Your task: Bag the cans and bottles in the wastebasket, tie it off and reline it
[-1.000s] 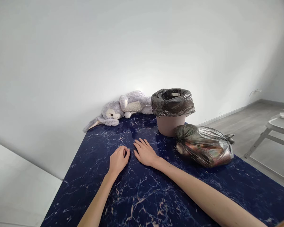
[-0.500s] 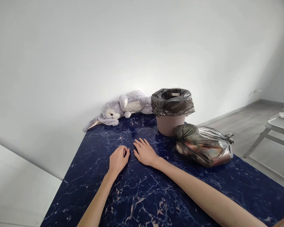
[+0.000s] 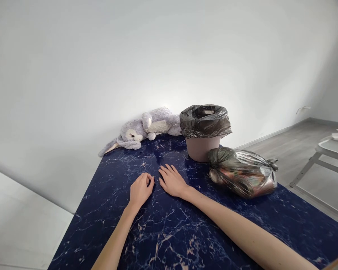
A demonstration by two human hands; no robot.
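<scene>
Both hands rest on a dark blue marbled table [image 3: 169,232]. My left hand [image 3: 141,189] lies palm down with its fingers curled loosely under; nothing shows in it. My right hand [image 3: 172,180] lies flat beside it, fingers stretched out and holding nothing. Just beyond the right hand stands a pinkish bin [image 3: 202,148] lined with a black bag [image 3: 205,120]. To the right of the bin lies a tied, full, translucent dark bag [image 3: 243,171].
A grey plush rabbit [image 3: 146,129] lies along the wall at the table's far edge. A white wall stands behind the table. At the far right, off the table, a white piece of furniture [image 3: 331,150] stands on the grey floor.
</scene>
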